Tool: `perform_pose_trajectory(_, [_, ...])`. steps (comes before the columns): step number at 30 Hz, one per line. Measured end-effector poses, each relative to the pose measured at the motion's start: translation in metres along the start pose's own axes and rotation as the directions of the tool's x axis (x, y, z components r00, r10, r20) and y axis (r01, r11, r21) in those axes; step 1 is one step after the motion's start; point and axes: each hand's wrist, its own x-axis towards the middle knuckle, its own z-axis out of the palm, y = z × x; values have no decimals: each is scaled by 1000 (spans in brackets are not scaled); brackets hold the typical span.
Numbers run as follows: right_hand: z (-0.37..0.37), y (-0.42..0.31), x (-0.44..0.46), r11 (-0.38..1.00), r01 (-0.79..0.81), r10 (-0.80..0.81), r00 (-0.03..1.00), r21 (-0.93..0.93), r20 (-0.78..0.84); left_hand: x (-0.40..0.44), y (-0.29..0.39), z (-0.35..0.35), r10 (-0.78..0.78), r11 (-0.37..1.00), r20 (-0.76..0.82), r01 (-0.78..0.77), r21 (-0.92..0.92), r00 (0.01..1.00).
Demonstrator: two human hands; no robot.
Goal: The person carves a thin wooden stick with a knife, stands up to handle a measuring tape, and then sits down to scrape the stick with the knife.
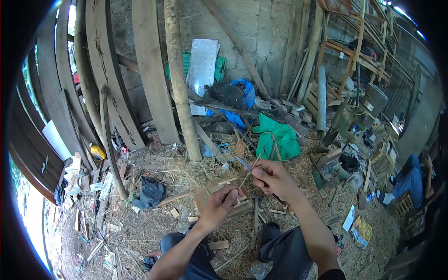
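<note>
My left hand [221, 203] is closed around the lower end of a thin wooden stick [248, 175], which slants up and to the right. My right hand [273, 179] grips a knife, its handle hidden in the fingers. The knife blade [242, 163] points up and left, close beside the upper part of the stick; whether they touch I cannot tell. Beneath both hands is a low wooden box [201, 199] with small wood pieces on it. A hammer [256, 217] stands against the box's right side, near my knees.
Straw and wood scraps litter the ground. A black plastic bag [150, 192] lies left, a green sheet [277, 137] ahead. A bamboo post [179, 84] and planks [151, 65] rise in front. At right sits another person [409, 179], near a yellow packet [361, 231].
</note>
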Motion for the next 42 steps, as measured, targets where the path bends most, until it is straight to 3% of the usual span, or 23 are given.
perform_pose_trajectory(2, [-4,0,1,999,-24,24,1000,49,0,0,-3,1,19,997,-7,-18,68,1000])
perform_pose_trajectory(4, [-8,-2,0,998,-59,57,997,-26,-58,0,-6,2,106,978,-30,-99,183,994])
perform_pose_trajectory(10, [-15,-4,3,993,-107,98,984,-57,-148,4,-8,6,114,961,-66,-93,262,991])
perform_pose_trajectory(14, [-19,3,12,993,-57,33,976,-106,-216,3,0,8,126,952,-97,-93,292,987])
perform_pose_trajectory(20, [-15,8,22,998,-65,58,971,-20,-231,6,7,6,147,917,-138,-82,389,980])
perform_pose_trajectory(23, [-16,12,30,993,-68,33,948,-99,-317,5,5,5,194,878,-177,-91,470,965])
perform_pose_trajectory(25, [-32,5,34,983,58,-141,850,-175,-507,4,-5,0,176,916,-162,-101,388,971])
perform_pose_trajectory(26, [-34,7,31,983,67,-145,850,-169,-507,6,-5,-3,179,911,-160,-103,398,971])
perform_pose_trajectory(29, [-14,3,7,984,7,-82,906,-179,-415,9,-6,-5,181,932,-162,-117,343,970])
perform_pose_trajectory(31, [-1,0,6,992,27,-67,939,-120,-339,12,-1,-4,-26,1000,-76,26,-2,997])
perform_pose_trajectory(36, [16,6,4,1000,7,-5,994,24,-109,9,-7,0,32,998,-31,-34,-51,999])
perform_pose_trajectory(42, [4,2,6,996,-88,89,982,13,-166,7,-5,1,-5,996,45,10,-93,999])
